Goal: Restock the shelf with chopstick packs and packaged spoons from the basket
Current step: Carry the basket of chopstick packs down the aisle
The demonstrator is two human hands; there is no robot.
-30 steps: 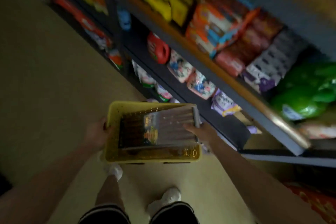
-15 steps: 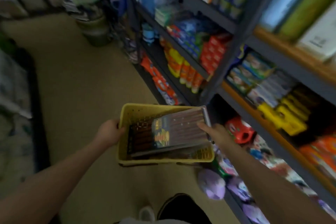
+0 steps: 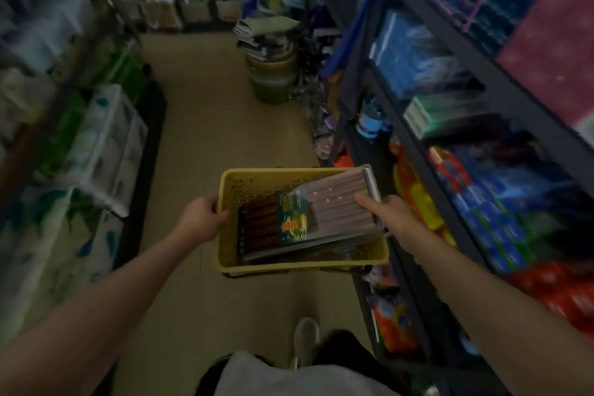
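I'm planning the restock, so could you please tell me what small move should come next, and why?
Probably lift the top chopstick pack out of the yellow basket toward the shelf on the right. The right hand already has its grip on the pack's far end, tilted above the rim, while the left hand holds the basket's edge.

Head-worn view, forward-down along aisle

The aisle is dim, with no clear light source and only soft, weak shadows on the floor [image 3: 199,125]. Shelves [image 3: 482,80] at both edges smear with motion blur and bend outward from wide-angle distortion; the yellow basket [image 3: 308,262] at centre is sharpest.
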